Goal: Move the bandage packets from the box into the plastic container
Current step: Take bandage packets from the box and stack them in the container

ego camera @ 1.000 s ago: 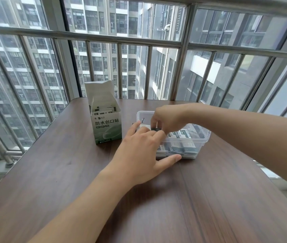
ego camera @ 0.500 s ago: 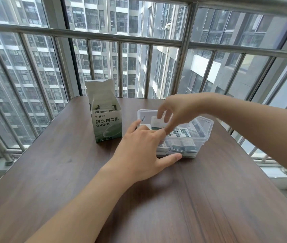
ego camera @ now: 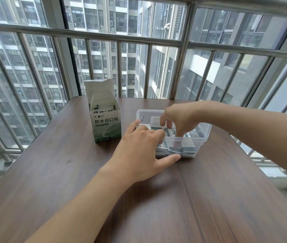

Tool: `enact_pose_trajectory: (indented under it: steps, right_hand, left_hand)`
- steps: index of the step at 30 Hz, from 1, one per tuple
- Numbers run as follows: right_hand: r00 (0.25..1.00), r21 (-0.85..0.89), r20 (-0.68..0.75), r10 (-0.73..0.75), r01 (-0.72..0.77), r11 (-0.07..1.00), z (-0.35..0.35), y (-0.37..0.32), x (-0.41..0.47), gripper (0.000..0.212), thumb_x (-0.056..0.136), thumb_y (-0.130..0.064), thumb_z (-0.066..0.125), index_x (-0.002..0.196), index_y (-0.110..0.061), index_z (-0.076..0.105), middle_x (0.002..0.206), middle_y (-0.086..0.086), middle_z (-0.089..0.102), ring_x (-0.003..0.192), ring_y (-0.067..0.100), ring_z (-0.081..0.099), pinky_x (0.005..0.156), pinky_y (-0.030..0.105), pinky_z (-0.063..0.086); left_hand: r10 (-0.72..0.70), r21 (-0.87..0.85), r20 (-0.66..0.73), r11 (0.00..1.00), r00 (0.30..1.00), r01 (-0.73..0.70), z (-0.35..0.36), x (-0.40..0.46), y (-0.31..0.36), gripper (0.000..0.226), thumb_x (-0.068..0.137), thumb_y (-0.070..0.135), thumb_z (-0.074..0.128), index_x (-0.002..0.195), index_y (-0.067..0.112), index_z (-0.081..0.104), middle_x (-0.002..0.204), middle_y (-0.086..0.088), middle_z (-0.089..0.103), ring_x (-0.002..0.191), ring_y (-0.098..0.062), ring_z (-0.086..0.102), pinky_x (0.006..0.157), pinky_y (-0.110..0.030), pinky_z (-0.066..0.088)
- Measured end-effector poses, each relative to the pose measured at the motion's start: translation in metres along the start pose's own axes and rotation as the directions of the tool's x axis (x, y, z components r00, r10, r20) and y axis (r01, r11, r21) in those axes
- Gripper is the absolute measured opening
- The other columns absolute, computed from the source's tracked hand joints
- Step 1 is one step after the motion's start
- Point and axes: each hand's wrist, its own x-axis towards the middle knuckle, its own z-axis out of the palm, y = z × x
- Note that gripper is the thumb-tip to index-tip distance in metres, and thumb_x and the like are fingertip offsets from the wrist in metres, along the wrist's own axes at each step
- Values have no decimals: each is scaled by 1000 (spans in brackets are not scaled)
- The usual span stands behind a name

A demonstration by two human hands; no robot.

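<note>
Balcony tabletop (ego camera: 209, 199), towers beyond. My left hand (ego camera: 139, 155) steadies plastic container (ego camera: 206, 132), fingers spread; right hand (ego camera: 179, 118) dips among bandage packets (ego camera: 183, 146), pinch unclear. More wait in box (ego camera: 106, 125). Light, slick, flexible: pinch edges.

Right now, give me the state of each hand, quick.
Left hand: open, fingers straight, resting against the clear plastic container.
Right hand: reaching down into the container; whether it pinches a packet cannot be told.
</note>
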Motion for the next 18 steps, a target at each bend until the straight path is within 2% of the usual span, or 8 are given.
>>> enact_pose_trajectory:
  steps: [4,8,12,16,18]
  right_hand:
    - [996,21,-88,-5,7,1000,3,0,4,70,74,-37,88,136,-19,58,116,-4,67,100,18,62,85,31,54]
    - [995,-41,-97,-4,0,999,5,1,9,54,73,-44,85,112,-10,70,103,9,72,84,22,62,73,35,52]
    - [997,-48,-79,3,-7,999,5,1,9,53,74,-45,82,113,-12,71,107,7,73,99,29,67,88,45,58]
    - [998,-46,-61,6,-9,999,6,3,11,53,77,-42,79,116,-7,70,114,12,73,105,33,67,91,49,57]
    - [999,-11,-38,7,-8,1000,5,5,12,53,79,-40,79,122,-12,67,114,10,72,102,32,69,89,48,59]
  left_hand:
    - [-1,14,-5,1000,1000,1,1,0,0,58,82,84,35,90,29,50,85,11,64,99,-15,57,123,-41,20]
    - [3,20,-7,1000,1000,-3,0,0,0,57,83,83,37,89,28,49,86,11,65,97,-15,56,121,-41,21]
    - [-2,16,-2,1000,1000,2,1,0,0,55,82,83,38,90,29,48,87,10,65,99,-16,56,122,-41,21]
    - [-9,25,2,1000,1000,9,0,0,1,54,83,82,40,89,29,47,87,9,66,99,-16,56,123,-40,19]
    - [-13,33,5,999,1000,13,-1,0,1,54,83,82,40,88,29,47,87,9,66,99,-16,56,123,-40,18]
